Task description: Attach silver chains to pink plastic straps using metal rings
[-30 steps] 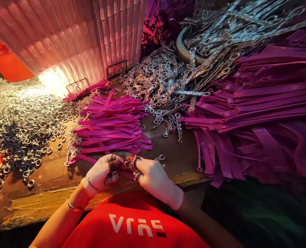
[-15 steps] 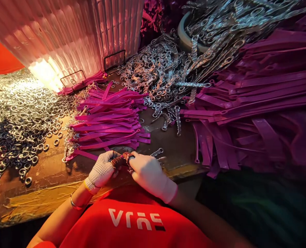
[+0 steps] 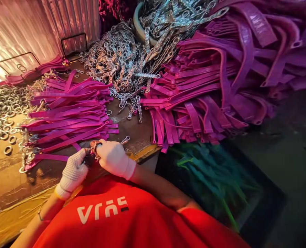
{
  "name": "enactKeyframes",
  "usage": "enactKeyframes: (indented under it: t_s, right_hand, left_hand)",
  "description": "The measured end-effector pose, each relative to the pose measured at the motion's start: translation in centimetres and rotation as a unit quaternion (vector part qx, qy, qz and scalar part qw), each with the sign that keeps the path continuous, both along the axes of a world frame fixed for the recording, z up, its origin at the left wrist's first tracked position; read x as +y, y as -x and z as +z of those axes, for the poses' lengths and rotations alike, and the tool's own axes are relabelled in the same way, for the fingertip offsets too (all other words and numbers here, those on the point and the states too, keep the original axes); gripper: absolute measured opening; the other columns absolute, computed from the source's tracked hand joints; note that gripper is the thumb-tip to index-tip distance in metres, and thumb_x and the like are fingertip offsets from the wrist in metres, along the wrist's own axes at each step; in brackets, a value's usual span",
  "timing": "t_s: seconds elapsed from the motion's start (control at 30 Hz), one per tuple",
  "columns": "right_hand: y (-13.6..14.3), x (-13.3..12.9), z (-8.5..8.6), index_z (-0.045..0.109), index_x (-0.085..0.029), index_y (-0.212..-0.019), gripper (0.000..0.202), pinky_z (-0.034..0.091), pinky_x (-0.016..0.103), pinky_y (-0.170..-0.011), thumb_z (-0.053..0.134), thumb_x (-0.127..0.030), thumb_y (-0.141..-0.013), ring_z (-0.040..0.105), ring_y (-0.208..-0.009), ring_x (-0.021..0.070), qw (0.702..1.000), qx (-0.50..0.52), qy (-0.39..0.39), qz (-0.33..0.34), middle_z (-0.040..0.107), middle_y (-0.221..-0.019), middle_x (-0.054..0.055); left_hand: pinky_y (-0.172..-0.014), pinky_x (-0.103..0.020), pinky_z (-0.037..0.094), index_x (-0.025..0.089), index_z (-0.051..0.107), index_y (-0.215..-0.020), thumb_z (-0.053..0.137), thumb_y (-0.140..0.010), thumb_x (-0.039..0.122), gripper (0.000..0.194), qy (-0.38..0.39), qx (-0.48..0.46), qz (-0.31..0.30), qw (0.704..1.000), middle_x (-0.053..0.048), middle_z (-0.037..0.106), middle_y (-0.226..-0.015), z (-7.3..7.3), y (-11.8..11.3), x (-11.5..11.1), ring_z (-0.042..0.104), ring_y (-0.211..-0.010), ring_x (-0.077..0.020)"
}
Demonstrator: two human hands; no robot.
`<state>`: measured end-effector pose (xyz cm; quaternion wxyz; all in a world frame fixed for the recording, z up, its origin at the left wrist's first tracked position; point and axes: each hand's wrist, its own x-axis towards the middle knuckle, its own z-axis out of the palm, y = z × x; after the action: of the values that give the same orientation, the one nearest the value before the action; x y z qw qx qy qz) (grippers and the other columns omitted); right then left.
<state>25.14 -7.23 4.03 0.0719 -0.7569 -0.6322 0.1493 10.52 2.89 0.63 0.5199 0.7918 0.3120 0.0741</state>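
Observation:
My left hand [image 3: 72,170], in a white dotted glove with dark worn fingertips, is closed at the table's front edge. Just beside it, my right hand [image 3: 114,157] in a white glove is curled shut, its fingertips meeting those of the left. Whatever lies between the fingers is small and mostly hidden; a bit of pink shows there. Behind the hands lies a bundle of magenta straps [image 3: 75,119] with metal pieces at their left ends. A short twisted metal link [image 3: 126,139] rests on the table past my right hand.
Loose metal rings [image 3: 7,113] cover the left side. A heap of silver chain pieces [image 3: 119,58] lies at the back, by a round basin [image 3: 138,22]. Many magenta straps [image 3: 209,79] are piled at the right. Wire handles [image 3: 74,44] stand against a ribbed translucent panel [image 3: 72,17].
The view has swung to the right, so everything sits further left and more of the strap pile shows. Both hands stay together, closed, at the table edge.

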Motion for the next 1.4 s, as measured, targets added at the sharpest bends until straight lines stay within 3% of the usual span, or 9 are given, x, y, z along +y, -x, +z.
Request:
enactKeyframes:
  t_s: [0.17,0.3,0.6,0.8,0.93,1.03,1.13,1.23,1.4]
  right_hand:
    - [-0.5,0.4,1.2,0.058,-0.018,-0.119,0.032,0.049,0.030,-0.073,0.050,-0.026,-0.089,0.069,-0.094,0.0230,0.997,0.036,0.068,0.016,0.071,-0.108,0.012]
    - [-0.4,0.7,0.7,0.060,-0.017,-0.106,0.023,0.051,0.033,-0.066,0.048,-0.025,-0.088,0.072,-0.082,0.0267,0.989,0.021,0.141,0.026,0.074,-0.088,0.011]
    - [0.3,-0.4,-1.0,0.059,-0.010,-0.108,0.025,0.049,0.034,-0.060,0.044,-0.018,-0.090,0.073,-0.076,0.0291,0.989,-0.019,0.102,0.103,0.073,-0.080,0.015]
    - [-1.0,-2.4,-1.2,0.064,-0.013,-0.103,0.024,0.044,0.031,-0.063,0.049,-0.029,-0.093,0.071,-0.076,0.0255,0.989,-0.046,0.137,0.010,0.074,-0.082,0.014]
    - [-4.6,-2.5,-0.6,0.068,-0.015,-0.094,0.023,0.042,0.033,-0.071,0.052,-0.032,-0.092,0.066,-0.086,0.0242,0.994,-0.047,0.087,0.037,0.072,-0.094,0.013]
    - [-9.1,-1.2,-1.1,0.069,-0.011,-0.101,0.024,0.040,0.036,-0.081,0.051,-0.014,-0.086,0.058,-0.099,0.0268,0.992,-0.115,0.008,-0.059,0.068,-0.111,0.017]
    - [-13.5,0.7,-2.9,0.070,-0.008,-0.104,0.032,0.040,0.045,-0.087,0.047,-0.008,-0.083,0.049,-0.114,0.0338,0.981,-0.165,-0.043,-0.088,0.060,-0.128,0.020]
    - [-15.9,2.1,-4.8,0.072,-0.010,-0.097,0.030,0.038,0.055,-0.095,0.045,-0.009,-0.083,0.042,-0.124,0.0380,0.979,-0.166,-0.078,-0.089,0.058,-0.132,0.021]
    - [-13.8,1.1,-4.9,0.070,-0.014,-0.100,0.031,0.028,0.061,-0.110,0.051,-0.009,-0.076,0.046,-0.127,0.0350,0.980,-0.065,-0.175,-0.075,0.064,-0.122,0.017]
  left_hand:
    - [-0.044,-0.020,0.033,0.016,0.065,-0.092,0.053,-0.089,0.039,0.026,0.136,0.048,0.027,0.989,0.005,0.051,-0.052,0.2,0.4,-0.3,0.040,-0.044,-0.0097]
    - [-0.046,-0.019,0.033,0.016,0.064,-0.082,0.053,-0.087,0.033,0.021,0.093,0.053,0.009,0.994,0.003,0.055,-0.054,-0.1,0.5,-0.5,0.043,-0.047,-0.0091]
    - [-0.052,-0.019,0.040,0.017,0.066,-0.075,0.051,-0.080,0.019,0.016,0.049,0.029,-0.045,0.997,0.000,0.063,-0.063,-0.3,0.2,-0.1,0.052,-0.056,-0.0121]
    - [-0.093,-0.035,0.051,0.018,0.070,-0.115,0.046,-0.077,0.009,0.046,-0.230,0.109,-0.110,0.961,-0.010,0.072,-0.109,1.0,1.3,4.2,0.067,-0.099,-0.0241]
    - [-0.084,-0.042,0.055,0.010,0.065,-0.123,0.044,-0.078,0.009,0.050,-0.373,0.252,-0.108,0.887,-0.019,0.067,-0.118,1.0,3.1,4.0,0.069,-0.095,-0.0309]
    - [-0.074,-0.044,0.056,0.008,0.068,-0.116,0.044,-0.080,0.011,0.043,-0.378,0.306,-0.086,0.869,-0.020,0.069,-0.108,0.7,4.7,1.7,0.070,-0.084,-0.0322]
    - [-0.081,-0.042,0.054,0.012,0.069,-0.112,0.048,-0.078,0.013,0.040,-0.286,0.219,-0.034,0.932,-0.018,0.071,-0.106,0.9,5.5,-0.6,0.069,-0.090,-0.0302]
    - [-0.064,-0.029,0.052,0.016,0.065,-0.119,0.049,-0.086,0.026,0.038,-0.027,0.070,0.076,0.994,-0.009,0.071,-0.085,1.9,5.0,-1.9,0.064,-0.068,-0.0185]
    - [-0.035,-0.019,0.020,0.012,0.065,-0.112,0.060,-0.080,0.034,0.039,0.453,-0.051,0.177,0.872,0.006,0.044,-0.045,3.4,1.6,-2.3,0.027,-0.035,-0.0062]
